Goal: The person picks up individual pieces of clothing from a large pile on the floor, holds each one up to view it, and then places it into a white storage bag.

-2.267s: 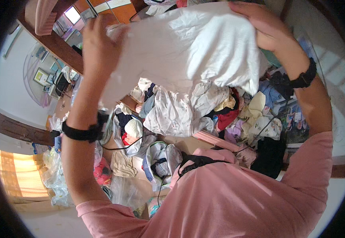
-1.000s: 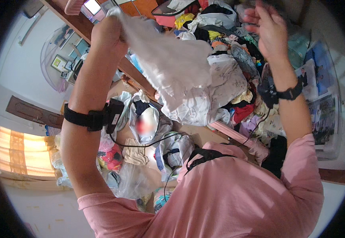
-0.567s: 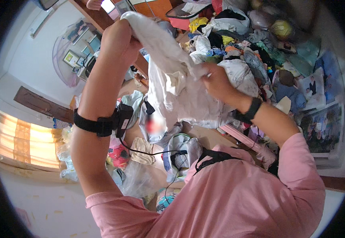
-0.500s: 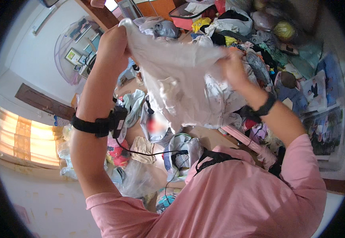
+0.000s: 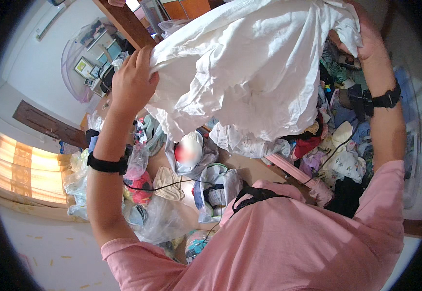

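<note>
A white cloth garment hangs spread between my two raised hands, wrinkled and with uneven lower folds. My left hand is closed round its left edge, thumb toward the cloth. At the upper right my right hand grips the other end, a bunched flap hanging over the fingers. Which kind of garment it is, I cannot tell. Much of the pile behind it is hidden by the cloth. A black strap with a small dark box sits on my right forearm, and another black strap on my left.
Heaped clothes lie on the right. Open bags of clothes and a clear plastic bag stand on the floor. A pink roll lies among them. Thin black cables run from my wrists. A curtained window is at left.
My right hand has moved up and to the right, stretching the white garment wide. My left hand has come down a little, still holding its edge.
</note>
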### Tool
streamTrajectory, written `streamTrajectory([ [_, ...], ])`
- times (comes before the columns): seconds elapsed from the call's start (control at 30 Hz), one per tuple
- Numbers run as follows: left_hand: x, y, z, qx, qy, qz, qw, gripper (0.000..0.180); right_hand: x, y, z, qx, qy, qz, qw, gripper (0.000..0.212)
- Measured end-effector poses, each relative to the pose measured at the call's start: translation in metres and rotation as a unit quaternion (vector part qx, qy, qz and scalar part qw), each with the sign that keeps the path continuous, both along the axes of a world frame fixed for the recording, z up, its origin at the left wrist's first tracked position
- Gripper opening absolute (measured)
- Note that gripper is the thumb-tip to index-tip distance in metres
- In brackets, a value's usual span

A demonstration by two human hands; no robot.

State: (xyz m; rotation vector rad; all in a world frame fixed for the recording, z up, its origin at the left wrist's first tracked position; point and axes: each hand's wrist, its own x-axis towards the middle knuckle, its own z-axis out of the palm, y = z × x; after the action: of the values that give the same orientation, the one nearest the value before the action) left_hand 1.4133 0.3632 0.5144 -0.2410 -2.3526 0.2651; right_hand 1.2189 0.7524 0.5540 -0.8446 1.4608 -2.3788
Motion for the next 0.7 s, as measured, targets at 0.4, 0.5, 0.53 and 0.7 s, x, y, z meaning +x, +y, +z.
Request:
streamTrajectory([
  [0.4,-0.047,0.084,0.024,0.790,-0.223,-0.157,0.549,0.029,0.046,-0.001,-0.066,0.258,0.552,-0.325,0.723,0.052],
  [0.5,-0.057,0.106,0.040,0.739,-0.313,-0.181,0.568,0.030,0.087,-0.062,-0.090,0.351,0.675,-0.059,0.647,0.052],
  [0.53,-0.057,0.108,0.043,0.735,-0.319,-0.180,0.571,0.030,0.083,-0.073,-0.104,0.350,0.671,-0.066,0.650,0.052],
  [0.7,-0.059,0.083,0.039,0.373,-0.218,-0.211,0.877,0.074,0.042,-0.089,-0.116,0.507,0.539,-0.029,0.672,0.027],
])
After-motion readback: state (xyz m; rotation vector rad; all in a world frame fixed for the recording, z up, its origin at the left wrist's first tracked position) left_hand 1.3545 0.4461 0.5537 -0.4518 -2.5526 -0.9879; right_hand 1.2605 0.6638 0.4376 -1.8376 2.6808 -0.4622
